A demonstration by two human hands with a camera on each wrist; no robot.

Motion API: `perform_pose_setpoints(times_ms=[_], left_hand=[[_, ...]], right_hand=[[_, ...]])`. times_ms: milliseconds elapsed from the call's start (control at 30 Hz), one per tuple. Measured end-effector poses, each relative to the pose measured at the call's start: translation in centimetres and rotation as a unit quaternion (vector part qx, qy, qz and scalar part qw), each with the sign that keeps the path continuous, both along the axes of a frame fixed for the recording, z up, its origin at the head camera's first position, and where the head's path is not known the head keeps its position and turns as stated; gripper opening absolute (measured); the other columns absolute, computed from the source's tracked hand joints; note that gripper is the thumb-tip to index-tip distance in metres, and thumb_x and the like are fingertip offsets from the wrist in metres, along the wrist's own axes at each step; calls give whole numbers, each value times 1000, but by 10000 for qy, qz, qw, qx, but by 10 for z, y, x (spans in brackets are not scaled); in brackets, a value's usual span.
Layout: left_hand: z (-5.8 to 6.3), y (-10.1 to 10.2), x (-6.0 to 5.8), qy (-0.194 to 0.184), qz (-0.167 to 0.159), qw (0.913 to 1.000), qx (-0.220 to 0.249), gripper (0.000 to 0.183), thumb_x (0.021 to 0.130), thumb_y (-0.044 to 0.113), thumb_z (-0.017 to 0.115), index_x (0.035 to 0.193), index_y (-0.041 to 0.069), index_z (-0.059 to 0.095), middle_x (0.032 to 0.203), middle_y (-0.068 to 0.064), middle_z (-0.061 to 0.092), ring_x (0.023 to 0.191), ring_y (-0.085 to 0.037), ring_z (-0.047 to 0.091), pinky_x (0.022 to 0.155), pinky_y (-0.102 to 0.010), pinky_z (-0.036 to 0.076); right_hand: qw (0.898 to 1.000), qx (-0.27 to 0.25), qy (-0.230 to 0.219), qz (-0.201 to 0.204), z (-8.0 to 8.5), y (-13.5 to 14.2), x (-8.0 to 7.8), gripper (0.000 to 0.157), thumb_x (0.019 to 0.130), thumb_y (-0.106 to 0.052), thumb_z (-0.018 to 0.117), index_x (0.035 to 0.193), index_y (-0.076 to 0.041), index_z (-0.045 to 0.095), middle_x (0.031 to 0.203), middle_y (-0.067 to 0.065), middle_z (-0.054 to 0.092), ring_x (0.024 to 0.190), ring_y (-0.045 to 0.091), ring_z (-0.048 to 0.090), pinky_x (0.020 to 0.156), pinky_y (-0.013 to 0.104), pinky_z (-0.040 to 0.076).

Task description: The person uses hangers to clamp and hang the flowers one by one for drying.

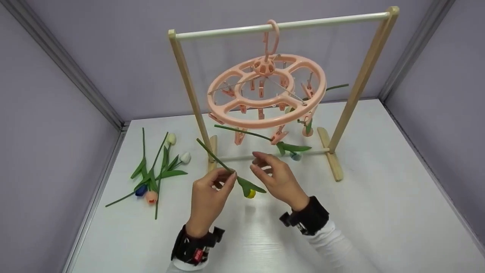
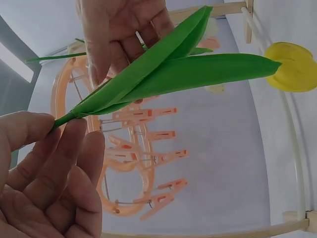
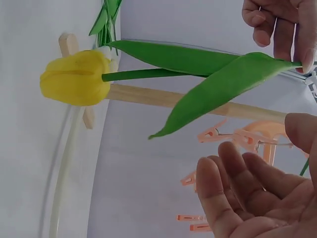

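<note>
Left of frame: loose tulips (image 1: 153, 178), white, blue and peach, on the surface (image 1: 386, 212). Lower center: left hand (image 1: 208, 195), thumb and fingers pinching stem of yellow tulip (image 1: 247, 185), flower head pointing lower right. Right of that: right hand (image 1: 280, 180), fingers apart and loosely bent, holding nothing, near the tulip. Above both: pink hanger (image 1: 261, 123) with clips, on wooden rack (image 1: 362, 85); one clip grips a blue tulip (image 1: 295, 148).

head: above, forward-down, farther | left wrist, right wrist: close, toward pink hanger (image 1: 263, 124) | both share: yellow tulip (image 2: 198, 71)
</note>
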State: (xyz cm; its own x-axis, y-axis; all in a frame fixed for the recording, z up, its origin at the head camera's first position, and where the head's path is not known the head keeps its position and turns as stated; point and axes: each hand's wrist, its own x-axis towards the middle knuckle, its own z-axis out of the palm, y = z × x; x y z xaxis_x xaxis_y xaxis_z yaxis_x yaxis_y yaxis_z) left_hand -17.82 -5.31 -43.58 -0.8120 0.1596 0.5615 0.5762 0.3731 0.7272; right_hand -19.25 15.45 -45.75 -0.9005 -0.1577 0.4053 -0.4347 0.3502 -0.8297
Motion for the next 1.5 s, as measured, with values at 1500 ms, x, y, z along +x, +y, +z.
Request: perform_pose_setpoints(times_ms=[1500], left_hand=[[25,5,-41,-165,148,9997,-101,13,93,22,72,96,9,76,82,6,71,67,-7,61,59,-27,50]], right_hand=[[9762,-2127,228,-348,27,-9,-31,15,96,-8,65,108,-3,73,99,11,73,97,25,68,87,38,53]])
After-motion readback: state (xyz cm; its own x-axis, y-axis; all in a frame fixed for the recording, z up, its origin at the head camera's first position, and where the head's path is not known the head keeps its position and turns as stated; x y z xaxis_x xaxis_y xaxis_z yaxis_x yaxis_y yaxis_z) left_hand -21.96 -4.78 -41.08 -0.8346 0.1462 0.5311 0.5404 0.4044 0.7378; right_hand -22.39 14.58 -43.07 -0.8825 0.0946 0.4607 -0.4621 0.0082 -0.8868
